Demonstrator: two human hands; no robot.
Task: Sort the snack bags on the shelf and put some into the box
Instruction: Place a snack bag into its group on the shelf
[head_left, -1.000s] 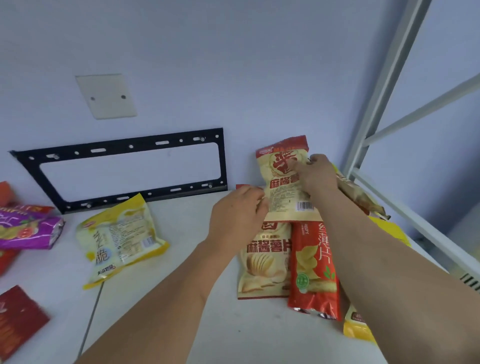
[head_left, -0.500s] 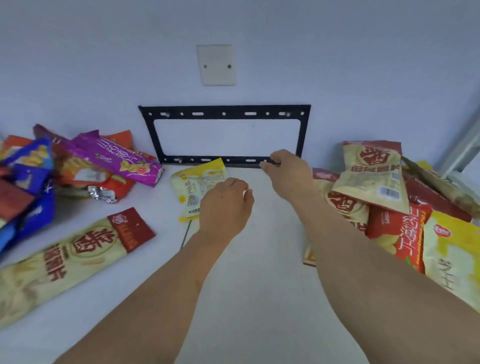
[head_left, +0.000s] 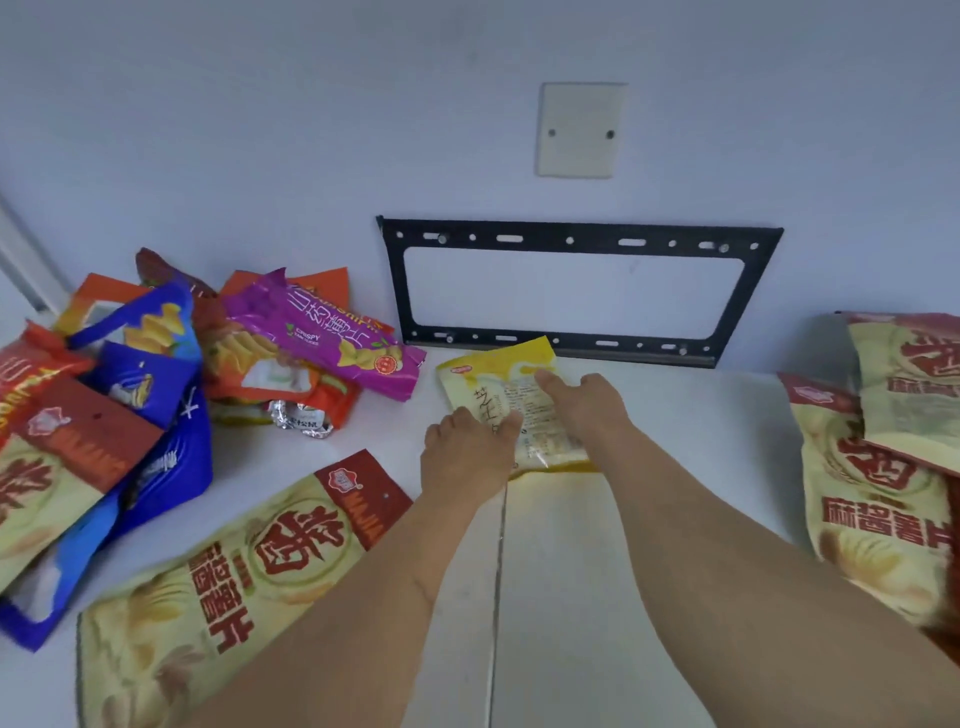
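Nearest the camera, a long cream-and-red crisp bag (head_left: 228, 587) is lying flat on the white shelf surface (head_left: 561, 597), its lower end cut off by the frame edge and partly hidden under the left forearm. Further in, both hands are meeting on a small yellow snack bag (head_left: 501, 395) lying near the back wall: the left hand (head_left: 467, 452) is resting over its near left edge, the thumb lying on the bag, while the right hand (head_left: 587, 405) is pressing on its middle with fingers extended — whether either is actually gripping it is hard to tell. To the left, a heap of blue, orange and purple bags (head_left: 171, 358) is crowding the corner. At the right edge, more cream-and-red bags (head_left: 883, 467) are overlapping, cropped by the frame. Behind, a black metal bracket (head_left: 576, 291) is sitting on the wall — and above it a blank cream wall plate (head_left: 582, 130).
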